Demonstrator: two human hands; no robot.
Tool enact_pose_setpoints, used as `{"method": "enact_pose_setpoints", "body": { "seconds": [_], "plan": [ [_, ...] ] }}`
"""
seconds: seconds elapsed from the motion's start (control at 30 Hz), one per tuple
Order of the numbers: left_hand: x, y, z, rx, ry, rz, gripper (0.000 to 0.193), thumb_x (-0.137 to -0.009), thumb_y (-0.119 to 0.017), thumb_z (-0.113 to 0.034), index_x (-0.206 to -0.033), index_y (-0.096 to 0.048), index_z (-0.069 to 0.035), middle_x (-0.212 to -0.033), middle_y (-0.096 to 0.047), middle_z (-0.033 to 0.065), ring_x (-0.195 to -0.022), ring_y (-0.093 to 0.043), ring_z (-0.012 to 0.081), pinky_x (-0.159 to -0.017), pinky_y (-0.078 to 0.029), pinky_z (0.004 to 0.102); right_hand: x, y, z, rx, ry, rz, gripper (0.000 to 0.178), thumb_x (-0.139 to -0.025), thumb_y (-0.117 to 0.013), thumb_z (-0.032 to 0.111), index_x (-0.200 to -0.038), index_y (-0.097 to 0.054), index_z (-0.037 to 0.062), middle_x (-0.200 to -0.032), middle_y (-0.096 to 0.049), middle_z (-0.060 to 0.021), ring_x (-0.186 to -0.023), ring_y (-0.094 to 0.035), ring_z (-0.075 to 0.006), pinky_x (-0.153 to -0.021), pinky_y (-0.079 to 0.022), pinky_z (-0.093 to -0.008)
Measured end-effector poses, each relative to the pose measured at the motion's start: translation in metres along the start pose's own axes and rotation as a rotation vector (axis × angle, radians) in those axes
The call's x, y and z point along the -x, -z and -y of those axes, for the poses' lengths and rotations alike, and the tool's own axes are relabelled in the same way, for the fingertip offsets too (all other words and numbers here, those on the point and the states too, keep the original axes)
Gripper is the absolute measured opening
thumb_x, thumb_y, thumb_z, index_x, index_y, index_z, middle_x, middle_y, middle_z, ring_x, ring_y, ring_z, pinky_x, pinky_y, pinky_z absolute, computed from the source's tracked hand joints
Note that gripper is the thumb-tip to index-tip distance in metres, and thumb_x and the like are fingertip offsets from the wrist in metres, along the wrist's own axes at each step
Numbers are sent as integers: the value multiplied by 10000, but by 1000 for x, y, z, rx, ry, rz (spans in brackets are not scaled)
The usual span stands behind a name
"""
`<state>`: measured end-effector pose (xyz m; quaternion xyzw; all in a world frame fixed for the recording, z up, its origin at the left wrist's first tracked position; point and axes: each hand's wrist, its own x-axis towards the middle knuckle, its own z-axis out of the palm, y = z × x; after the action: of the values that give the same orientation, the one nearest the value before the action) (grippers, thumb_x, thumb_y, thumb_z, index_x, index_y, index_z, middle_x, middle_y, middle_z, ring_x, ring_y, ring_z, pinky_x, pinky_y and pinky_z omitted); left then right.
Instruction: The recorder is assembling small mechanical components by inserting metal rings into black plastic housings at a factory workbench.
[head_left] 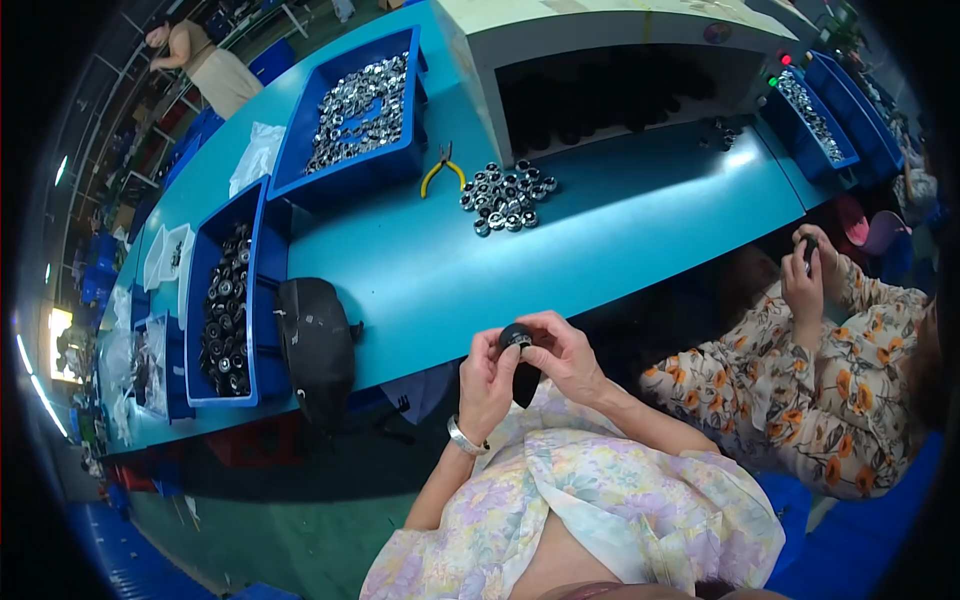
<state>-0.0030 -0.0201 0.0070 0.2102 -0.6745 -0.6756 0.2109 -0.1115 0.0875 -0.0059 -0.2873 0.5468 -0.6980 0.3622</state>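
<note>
By the table [440, 270], hands [486, 380] [568, 362] hold a black part [515, 334].

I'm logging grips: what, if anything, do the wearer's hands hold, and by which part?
A small round black piece, held around its edge by the left hand and right hand.

left grip [486, 388] + right grip [566, 358]: holding black round part [515, 334] | pliers [445, 161]: beside silver parts [502, 198]

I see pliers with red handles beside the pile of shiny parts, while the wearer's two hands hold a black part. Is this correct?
Only the colour is wrong: the head view shows the pliers with yellow handles, beside the pile of shiny parts; left hand and right hand hold the black part.
</note>
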Motion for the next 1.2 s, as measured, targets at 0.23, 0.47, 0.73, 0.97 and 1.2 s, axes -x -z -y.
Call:
{"method": "enact_pose_setpoints", "body": {
  "seconds": [0.23, 0.47, 0.73, 0.97, 1.2],
  "plan": [
    [-2, -5, -3, -358, -144, -34, 253, -950, -546, -145, -1147, -511, 10, -905, -668, 179, -783, -681, 271, -655, -516, 320, -4, 3, -14, -64, 150, -65, 289, -834, -665, -9, -1101, -554, -23, -1058, -514, -64, -900, -594, -127, -785, -511, -251],
    [1, -19, -10, -486, -231, -133, 195, -933, -532, -89, -1105, -525, 2, -841, -641, 206, -714, -654, 369, -593, -506, 377, -2, 4, -11, -98, 165, -69, 265, -824, -669, -35, -1065, -562, -19, -1046, -502, -67, -929, -570, -130, -819, -495, -259],
    [1, -26, 2, -601, -381, -228, 178, -914, -540, -42, -1088, -526, -3, -765, -636, 165, -624, -661, 286, -545, -503, 337, 0, -4, -15, -97, 158, -145, 168, -825, -649, -55, -979, -589, -27, -964, -512, -45, -878, -598, -123, -792, -528, -255],
    [-3, -25, 7, -587, -308, -248, 150, -914, -528, -35, -1059, -526, 1, -776, -640, 167, -626, -662, 293, -544, -504, 338, -4, -8, -11, -113, 126, -186, 172, -827, -644, -48, -980, -584, -1, -960, -534, -41, -875, -576, -107, -781, -486, -252],
    [5, -8, 2, -602, -302, -226, 145, -908, -551, -52, -1042, -555, 5, -773, -650, 164, -646, -668, 291, -556, -508, 349, -9, -1, 2, 149, 122, -9, 193, -824, -573, -73, -1011, -593, -28, -969, -532, -61, -880, -562, -121, -776, -473, -246]
  ]
}}
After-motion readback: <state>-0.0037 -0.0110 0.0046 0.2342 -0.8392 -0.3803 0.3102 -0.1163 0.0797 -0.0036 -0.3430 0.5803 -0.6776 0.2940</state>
